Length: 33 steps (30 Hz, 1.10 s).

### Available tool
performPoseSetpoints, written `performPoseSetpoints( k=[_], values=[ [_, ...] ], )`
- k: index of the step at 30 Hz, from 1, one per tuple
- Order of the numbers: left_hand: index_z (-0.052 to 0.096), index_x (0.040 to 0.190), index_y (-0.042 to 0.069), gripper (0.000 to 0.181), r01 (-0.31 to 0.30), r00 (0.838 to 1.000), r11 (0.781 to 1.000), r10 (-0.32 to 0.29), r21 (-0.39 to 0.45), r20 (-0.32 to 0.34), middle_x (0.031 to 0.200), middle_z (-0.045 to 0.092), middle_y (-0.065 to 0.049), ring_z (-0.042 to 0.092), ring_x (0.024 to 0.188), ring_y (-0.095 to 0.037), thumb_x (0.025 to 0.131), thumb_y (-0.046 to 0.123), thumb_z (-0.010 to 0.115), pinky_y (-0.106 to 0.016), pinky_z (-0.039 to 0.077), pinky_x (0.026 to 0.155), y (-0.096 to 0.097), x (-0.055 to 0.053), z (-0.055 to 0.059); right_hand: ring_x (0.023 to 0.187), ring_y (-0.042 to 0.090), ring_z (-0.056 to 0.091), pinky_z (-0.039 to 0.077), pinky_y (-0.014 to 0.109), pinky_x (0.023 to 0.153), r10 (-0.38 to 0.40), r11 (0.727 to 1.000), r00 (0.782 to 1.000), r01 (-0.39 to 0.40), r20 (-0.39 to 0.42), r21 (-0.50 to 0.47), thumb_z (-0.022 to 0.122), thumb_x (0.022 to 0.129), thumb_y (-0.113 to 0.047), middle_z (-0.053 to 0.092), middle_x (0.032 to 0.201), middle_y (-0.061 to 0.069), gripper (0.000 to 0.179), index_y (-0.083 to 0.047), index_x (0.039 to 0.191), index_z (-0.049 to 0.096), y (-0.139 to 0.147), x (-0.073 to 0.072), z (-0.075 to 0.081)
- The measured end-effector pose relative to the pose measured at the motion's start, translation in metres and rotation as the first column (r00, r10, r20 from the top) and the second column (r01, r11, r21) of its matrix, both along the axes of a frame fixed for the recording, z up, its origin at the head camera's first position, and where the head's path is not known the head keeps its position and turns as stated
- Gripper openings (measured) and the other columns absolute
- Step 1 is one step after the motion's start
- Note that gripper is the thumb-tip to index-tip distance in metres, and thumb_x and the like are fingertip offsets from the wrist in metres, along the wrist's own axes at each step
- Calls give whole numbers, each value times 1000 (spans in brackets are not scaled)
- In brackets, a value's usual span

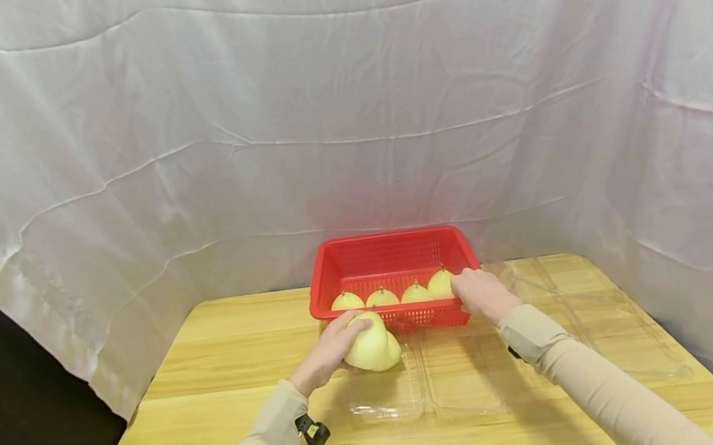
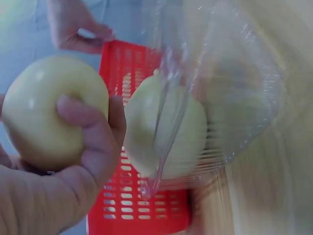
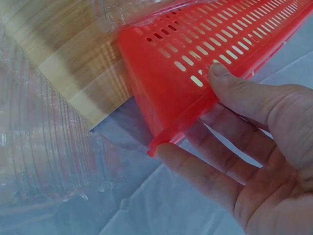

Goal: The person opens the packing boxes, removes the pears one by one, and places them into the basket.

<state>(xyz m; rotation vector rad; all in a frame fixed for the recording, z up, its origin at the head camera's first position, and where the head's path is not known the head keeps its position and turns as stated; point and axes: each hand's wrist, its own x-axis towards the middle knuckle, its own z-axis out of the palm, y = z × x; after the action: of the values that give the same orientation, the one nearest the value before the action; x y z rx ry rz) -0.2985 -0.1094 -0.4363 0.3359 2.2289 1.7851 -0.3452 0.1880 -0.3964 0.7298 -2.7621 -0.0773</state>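
Note:
My left hand grips a pale yellow pear, thumb pressed against its side. Beside that fruit, a second pear sits in a clear plastic clamshell box on the table. The red perforated basket stands behind the box. Several pears lie along its near side, stems up; their lower parts are hidden by the basket wall. At the basket's near right corner, my right hand holds the rim, thumb on the slotted wall and fingers around the edge, as the right wrist view shows.
More clear plastic boxes lie on the right of the wooden table. Another transparent section lies flat just right of the pear's box. A pale cloth hangs behind the table and along its sides.

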Motion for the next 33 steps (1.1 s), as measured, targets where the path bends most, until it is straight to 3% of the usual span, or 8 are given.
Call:
performPoseSetpoints(
  k=[8,13,16,19,21,25,30,33],
  values=[
    [50,123,12,43,87,964,964,-146,252,224,96,63,-5,62,78,-15,95,44,49,-26,45,55,-13,-8,2,66,31,64,54,43,59,-11,1000,1000,11,17,3,80,68,-2,63,67,8,25,-12,63,58,-1,1,3],
    [41,129,16,38,101,940,917,-215,385,264,106,60,-4,59,83,-15,97,35,45,-26,47,64,-21,-11,8,66,30,64,54,43,60,-18,1000,1000,17,23,12,79,68,-1,63,68,9,24,-11,64,58,-3,4,6],
    [36,136,15,44,75,962,920,-168,384,216,113,56,-7,61,88,-17,95,29,44,-31,50,72,-22,-16,16,67,30,64,54,42,60,-17,1000,1000,17,24,22,79,69,-1,64,68,9,23,-11,65,59,-3,5,7],
    [37,137,12,48,-10,992,953,-29,302,125,118,52,-11,61,91,-18,95,31,47,-34,51,75,-20,-25,27,67,30,64,54,42,60,-15,1000,1000,15,20,26,79,69,-1,64,69,9,22,-11,66,59,-3,6,7],
    [39,136,10,49,-87,996,972,79,220,44,121,51,-13,62,90,-18,95,36,50,-32,51,75,-18,-32,33,67,30,64,54,42,61,-17,1000,1000,16,20,26,79,69,-1,64,69,9,23,-11,66,59,-3,6,7],
    [39,141,17,52,-216,966,971,227,99,-121,136,47,-12,60,95,-20,97,40,54,-29,49,72,-18,-48,38,67,30,64,54,43,61,-19,999,1000,18,21,27,79,70,-2,64,69,9,22,-11,65,59,-2,5,6],
    [43,145,26,44,-243,930,967,255,76,-265,147,42,-8,57,106,-25,102,34,48,-36,52,76,-21,-65,38,67,30,64,54,43,60,-20,999,999,19,31,32,77,71,-2,64,69,9,19,-10,67,61,-3,3,4],
    [50,138,26,36,-243,927,962,269,125,-260,136,49,-11,59,98,-27,103,30,46,-47,55,77,-20,-75,39,66,30,65,54,43,60,-25,999,999,24,25,29,77,71,-1,64,69,8,19,-10,67,61,-2,2,2]
  ],
)
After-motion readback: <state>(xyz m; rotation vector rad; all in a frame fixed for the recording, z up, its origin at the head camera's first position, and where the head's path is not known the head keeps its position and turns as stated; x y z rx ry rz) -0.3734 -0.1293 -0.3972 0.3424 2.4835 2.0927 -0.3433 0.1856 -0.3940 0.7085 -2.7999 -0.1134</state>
